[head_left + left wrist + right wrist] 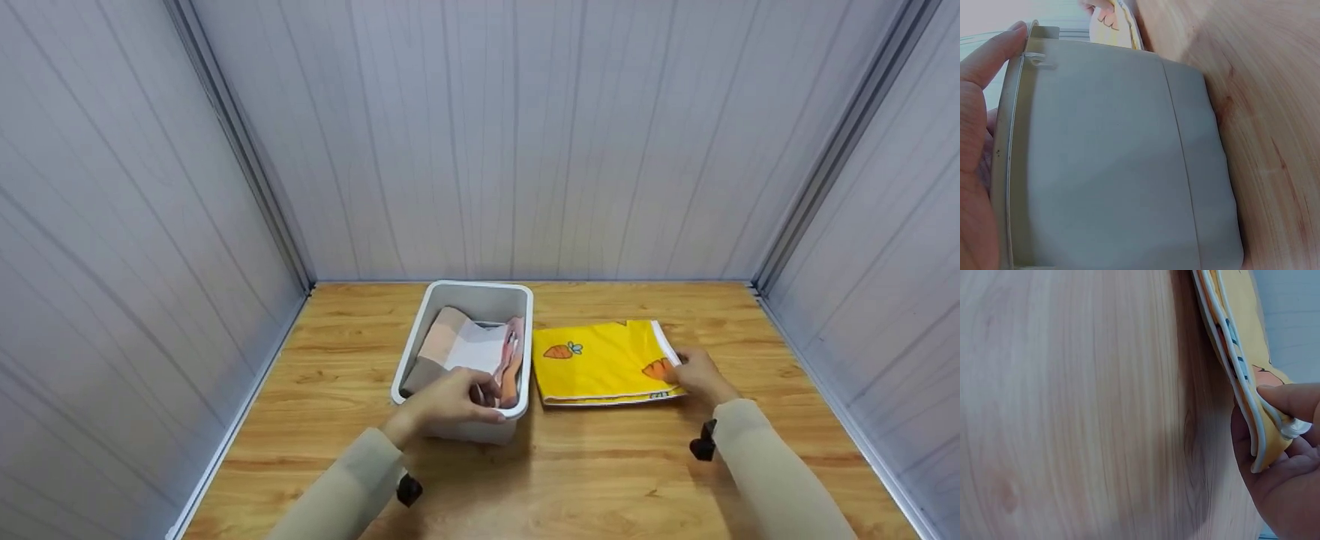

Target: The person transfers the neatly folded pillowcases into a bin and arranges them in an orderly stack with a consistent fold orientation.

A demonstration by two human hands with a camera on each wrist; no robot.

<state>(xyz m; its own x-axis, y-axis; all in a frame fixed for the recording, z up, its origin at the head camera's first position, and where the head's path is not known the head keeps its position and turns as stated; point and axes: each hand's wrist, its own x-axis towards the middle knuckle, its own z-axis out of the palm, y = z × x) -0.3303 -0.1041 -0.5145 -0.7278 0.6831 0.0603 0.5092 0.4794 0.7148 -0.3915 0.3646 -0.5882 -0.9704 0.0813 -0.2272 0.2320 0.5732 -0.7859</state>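
Note:
A white plastic bin (pixel 413 341) stands mid-table with folded cloths (pixel 474 346) in pink, white, grey and orange inside. My left hand (pixel 450 397) holds the bin's near rim (pixel 1009 152), thumb along the rim and fingers curled over its inner side. To the bin's right lies a folded yellow cloth (pixel 600 367) with a carrot print and white edging. My right hand (pixel 703 375) pinches its right end. In the right wrist view, the thumb is on top of the layered yellow cloth (pixel 1241 377) and the fingers are beneath.
The wood-grain table (pixel 600 480) is enclosed by pale panel walls (pixel 517 150) at the back and both sides. The bin's front wall (pixel 1100 152) fills much of the left wrist view. Dark wrist cameras (pixel 409 490) hang under both sleeves.

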